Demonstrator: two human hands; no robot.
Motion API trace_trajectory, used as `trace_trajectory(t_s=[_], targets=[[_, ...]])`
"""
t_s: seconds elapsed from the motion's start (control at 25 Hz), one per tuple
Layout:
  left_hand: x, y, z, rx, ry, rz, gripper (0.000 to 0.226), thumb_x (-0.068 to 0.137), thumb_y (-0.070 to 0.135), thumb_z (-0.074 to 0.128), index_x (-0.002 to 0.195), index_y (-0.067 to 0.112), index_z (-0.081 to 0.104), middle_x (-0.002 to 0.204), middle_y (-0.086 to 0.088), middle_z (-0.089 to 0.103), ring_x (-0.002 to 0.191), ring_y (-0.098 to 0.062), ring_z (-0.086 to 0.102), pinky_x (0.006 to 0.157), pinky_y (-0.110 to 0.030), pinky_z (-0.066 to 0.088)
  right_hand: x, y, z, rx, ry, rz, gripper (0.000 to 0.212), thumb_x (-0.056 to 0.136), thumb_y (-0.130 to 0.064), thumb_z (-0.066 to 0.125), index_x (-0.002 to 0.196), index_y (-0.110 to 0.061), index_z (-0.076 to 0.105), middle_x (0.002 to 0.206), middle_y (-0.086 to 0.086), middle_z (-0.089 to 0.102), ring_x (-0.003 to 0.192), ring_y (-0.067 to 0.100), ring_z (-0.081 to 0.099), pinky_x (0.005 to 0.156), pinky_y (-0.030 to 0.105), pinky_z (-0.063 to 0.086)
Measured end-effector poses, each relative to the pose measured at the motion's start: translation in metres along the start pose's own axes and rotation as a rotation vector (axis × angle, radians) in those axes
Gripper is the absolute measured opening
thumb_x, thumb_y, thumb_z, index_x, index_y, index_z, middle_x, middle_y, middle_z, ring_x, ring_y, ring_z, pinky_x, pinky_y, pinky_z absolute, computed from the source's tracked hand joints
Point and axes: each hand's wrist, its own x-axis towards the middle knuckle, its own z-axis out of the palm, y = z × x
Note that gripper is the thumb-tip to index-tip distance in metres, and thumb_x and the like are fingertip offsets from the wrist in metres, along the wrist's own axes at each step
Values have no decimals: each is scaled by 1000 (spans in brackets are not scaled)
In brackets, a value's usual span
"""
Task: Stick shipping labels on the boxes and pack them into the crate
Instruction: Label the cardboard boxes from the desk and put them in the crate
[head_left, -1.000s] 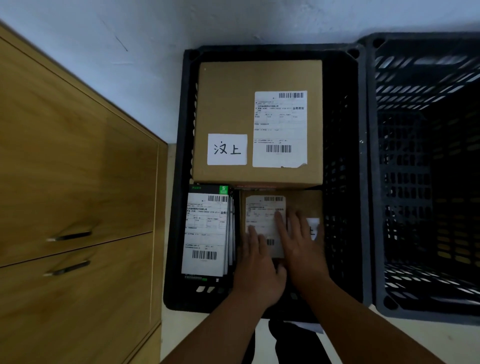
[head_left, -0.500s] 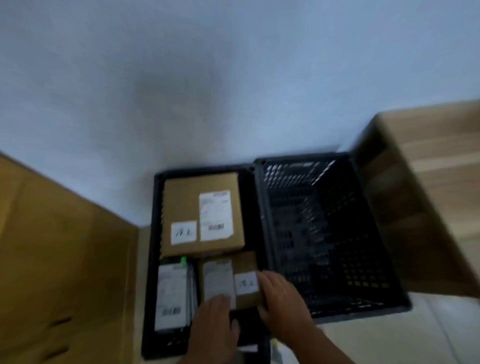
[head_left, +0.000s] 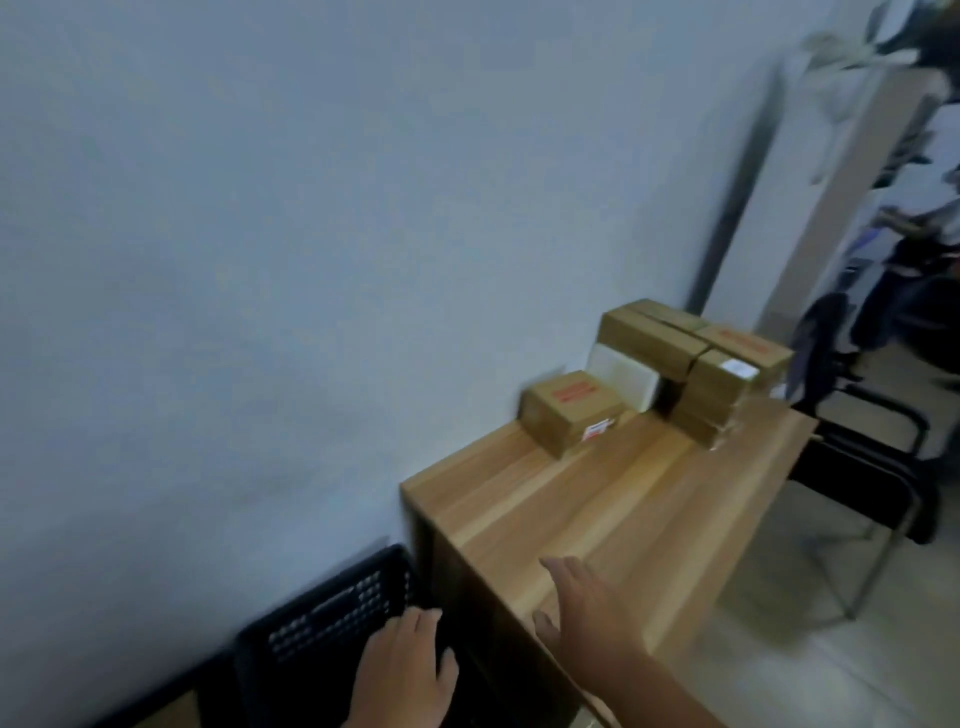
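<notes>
A wooden table (head_left: 613, 499) against the wall carries several cardboard boxes at its far end: a small one with red print (head_left: 571, 410), a white flat box (head_left: 623, 376) and a stack of brown boxes (head_left: 696, 358). A black slatted crate (head_left: 332, 618) stands on the floor at the lower left, beside the table's end. My left hand (head_left: 405, 670) hovers over the crate with relaxed fingers, holding nothing. My right hand (head_left: 582, 613) is stretched out over the near corner of the table, fingers straight and empty. The frame is blurred by motion.
A black metal-framed chair (head_left: 878, 467) stands to the right of the table. A person sits further back at the right edge (head_left: 930, 249). The pale wall (head_left: 311, 260) fills the left. Light floor tiles (head_left: 810, 665) lie at the lower right.
The view has swung up and right from the packed crate to the table with boxes. Both hands have left the small labelled box; the right one now reaches over the table.
</notes>
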Motion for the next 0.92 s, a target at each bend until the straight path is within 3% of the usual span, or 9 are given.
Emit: trace_trajectory(t_s=[0.16,0.28,0.4,0.64,0.92], targets=[[79,126,6,-23,141,42,37,101,44,37,133,26,46,124,8,52,117,-15,53,97,-31,41,30,120,-54,0,114,47,58,96,-46,51,148,-28,36,144,-10,45,133,12,44,104,28,40],[127,204,20,-15,110,-17,41,101,41,37,137,23,45,132,5,52,120,-16,52,98,-31,44,48,213,-80,61,111,133,60,95,-48,54,149,-28,37,146,-10,45,133,11,47,104,28,42],[171,249,24,16,117,-111,39,99,43,36,130,23,50,121,6,56,105,-14,56,90,-31,49,79,281,-101,94,89,163,62,94,-50,56,148,-28,38,145,-10,48,129,10,49,102,28,45],[293,271,24,-18,294,-202,40,98,46,42,131,26,51,123,7,60,109,-15,59,89,-31,48,209,336,-121,138,99,85,58,94,-47,60,145,-27,43,142,-10,51,126,10,51,98,27,45],[428,262,42,-48,310,-320,46,96,49,44,134,24,53,125,4,59,114,-19,57,95,-34,44,357,375,-95,140,-35,20,49,91,-40,67,135,-23,52,130,-5,57,121,13,54,101,32,48]])
